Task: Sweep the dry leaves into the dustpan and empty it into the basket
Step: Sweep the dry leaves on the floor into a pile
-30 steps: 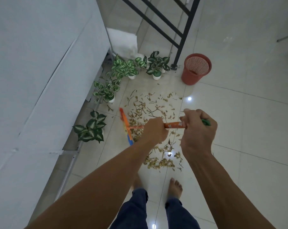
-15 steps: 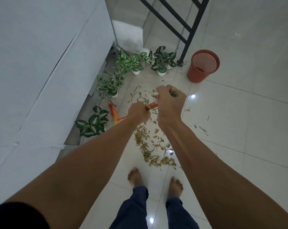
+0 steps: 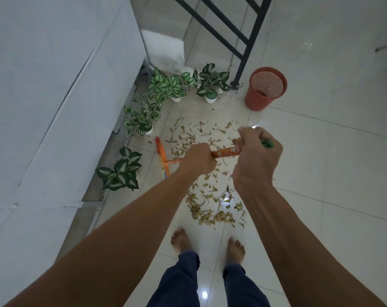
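Observation:
Dry brown leaves (image 3: pixel 212 204) lie scattered over the white floor tiles, thickest just ahead of my bare feet and thinner further out. An orange-handled broom (image 3: pixel 225 152) reaches left, its orange head (image 3: pixel 162 157) down on the floor near the potted plants. My left hand (image 3: pixel 199 159) grips the handle lower down. My right hand (image 3: pixel 255 160) grips it near the green top end. A red mesh basket (image 3: pixel 265 88) stands upright at the back right. No dustpan is in view.
Several small potted plants (image 3: pixel 166 87) line the left side along a white wall (image 3: pixel 55 107), one (image 3: pixel 120 170) close to the broom head. A black metal frame (image 3: pixel 243 47) stands beside the basket. My feet (image 3: pixel 181 240) are behind the leaf pile.
Both hands came back toward me and rightward with the broom after reaching out toward the plants; the broom head sits a little further from the wall.

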Demonstrator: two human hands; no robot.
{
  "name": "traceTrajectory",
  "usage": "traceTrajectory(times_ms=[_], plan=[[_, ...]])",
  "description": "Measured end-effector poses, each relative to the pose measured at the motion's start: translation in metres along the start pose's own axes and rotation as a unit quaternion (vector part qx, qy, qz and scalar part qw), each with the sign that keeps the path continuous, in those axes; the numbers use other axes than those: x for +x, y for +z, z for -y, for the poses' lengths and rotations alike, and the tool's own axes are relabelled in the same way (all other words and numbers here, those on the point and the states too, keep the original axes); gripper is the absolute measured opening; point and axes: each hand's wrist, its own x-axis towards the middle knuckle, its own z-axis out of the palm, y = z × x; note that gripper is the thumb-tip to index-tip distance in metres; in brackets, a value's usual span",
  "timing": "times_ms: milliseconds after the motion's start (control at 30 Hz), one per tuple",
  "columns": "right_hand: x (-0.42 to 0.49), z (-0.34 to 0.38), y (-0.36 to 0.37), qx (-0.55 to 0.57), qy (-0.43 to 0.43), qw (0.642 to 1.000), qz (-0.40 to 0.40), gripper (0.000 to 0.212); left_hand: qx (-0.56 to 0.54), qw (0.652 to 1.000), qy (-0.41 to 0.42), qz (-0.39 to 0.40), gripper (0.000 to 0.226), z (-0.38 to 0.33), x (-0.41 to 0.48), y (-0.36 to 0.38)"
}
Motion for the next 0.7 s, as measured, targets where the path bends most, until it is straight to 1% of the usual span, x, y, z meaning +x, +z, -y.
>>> traceTrajectory(times_ms=[133, 267, 400, 467, 533, 600, 700], plan=[[0.003, -0.024, 0.024, -0.001, 0.039, 0.999, 0.005, 0.043, 0.041, 0.999, -0.032, -0.009, 0.014, 0.027, 0.010, -0.005], [0.014, -0.047, 0.030, -0.004, 0.072, 0.997, -0.036, 0.048, 0.062, 0.997, -0.035, 0.025, 0.012, 0.032, 0.023, -0.004], [0.018, -0.042, 0.001, -0.002, 0.054, 0.995, -0.078, 0.045, 0.036, 0.997, 0.009, 0.065, 0.025, 0.002, 0.024, 0.008], [0.019, -0.028, -0.016, -0.004, 0.028, 0.996, -0.088, 0.042, 0.018, 0.997, 0.030, 0.069, 0.018, -0.017, 0.019, 0.011], [0.017, -0.012, -0.027, 0.010, 0.001, 0.996, -0.085, 0.038, 0.006, 0.998, 0.041, 0.052, 0.012, -0.029, 0.013, 0.011], [0.014, -0.005, -0.030, 0.019, -0.011, 0.997, -0.070, 0.038, -0.006, 0.999, 0.039, 0.035, 0.009, -0.030, 0.007, 0.013], [0.006, -0.013, -0.020, 0.002, 0.004, 0.999, -0.053, 0.040, -0.001, 1.000, 0.014, 0.012, 0.008, -0.013, 0.001, 0.016]])
